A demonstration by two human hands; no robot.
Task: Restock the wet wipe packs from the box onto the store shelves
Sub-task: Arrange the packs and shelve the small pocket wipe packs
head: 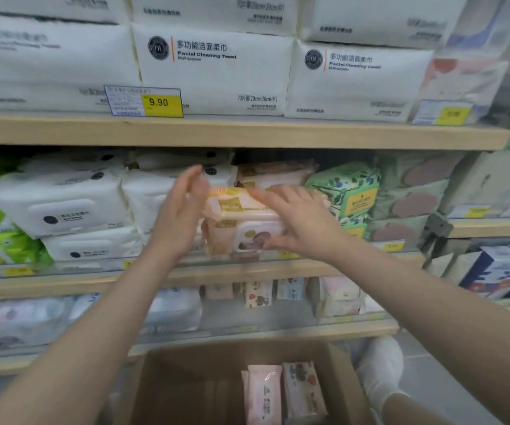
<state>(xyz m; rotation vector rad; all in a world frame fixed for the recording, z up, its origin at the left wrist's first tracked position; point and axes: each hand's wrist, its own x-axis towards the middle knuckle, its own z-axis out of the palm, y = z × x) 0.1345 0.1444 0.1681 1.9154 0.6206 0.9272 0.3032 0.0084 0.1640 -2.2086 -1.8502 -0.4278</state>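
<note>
A cardboard box sits open on the floor below the shelves, holding a few wet wipe packs standing on end at its right side: a pink pack and a pale printed pack beside it.

On the middle shelf, two peach wet wipe packs are stacked, the upper pack lying on the lower pack, which shows a white flip lid. The left hand is held edge-on just left of the stack, fingers straight and together, gripping nothing. The right hand lies flat with spread fingers over the right end of the stack, touching the packs without curling round them.

White packs fill the shelf to the left, a green leafy pack stands to the right. The top shelf carries large white facial towel packs and a yellow price tag reading 9.90. The lowest shelf holds smaller pastel packs, blurred.
</note>
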